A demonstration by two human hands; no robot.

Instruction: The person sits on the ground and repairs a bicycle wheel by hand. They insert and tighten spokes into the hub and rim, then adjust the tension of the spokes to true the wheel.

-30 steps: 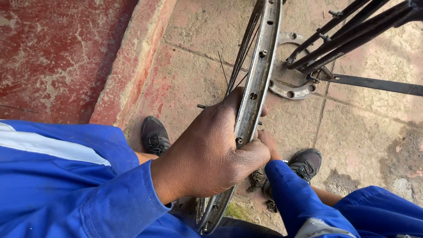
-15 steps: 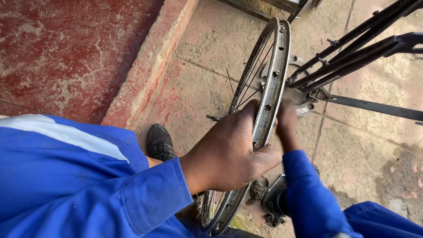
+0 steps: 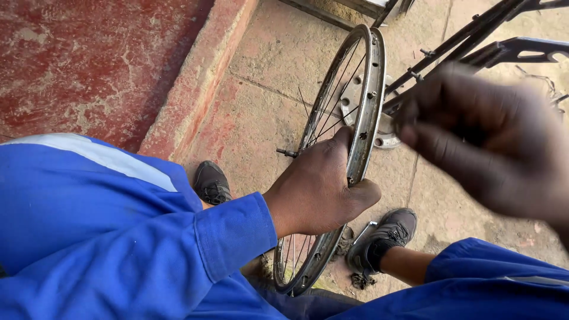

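A bare metal bicycle wheel rim (image 3: 372,83) with thin spokes stands upright between my knees. My left hand (image 3: 320,189) is closed around the rim's near side, thumb on the right edge and fingers among the spokes. An axle end (image 3: 287,153) sticks out to the left of that hand. My right hand (image 3: 486,142) is lifted close to the camera at the right, blurred, fingers loosely curled with nothing seen in them, apart from the rim.
A black bicycle frame (image 3: 474,41) lies at the upper right on the concrete floor (image 3: 267,112), with a round metal part (image 3: 388,139) under it. A raised red step (image 3: 89,65) runs along the left. My dark shoes (image 3: 210,182) (image 3: 394,228) flank the wheel.
My right hand has come up from behind the rim toward the camera and to the right. The view has tilted so more of the wheel's top shows. My left hand keeps its grip.
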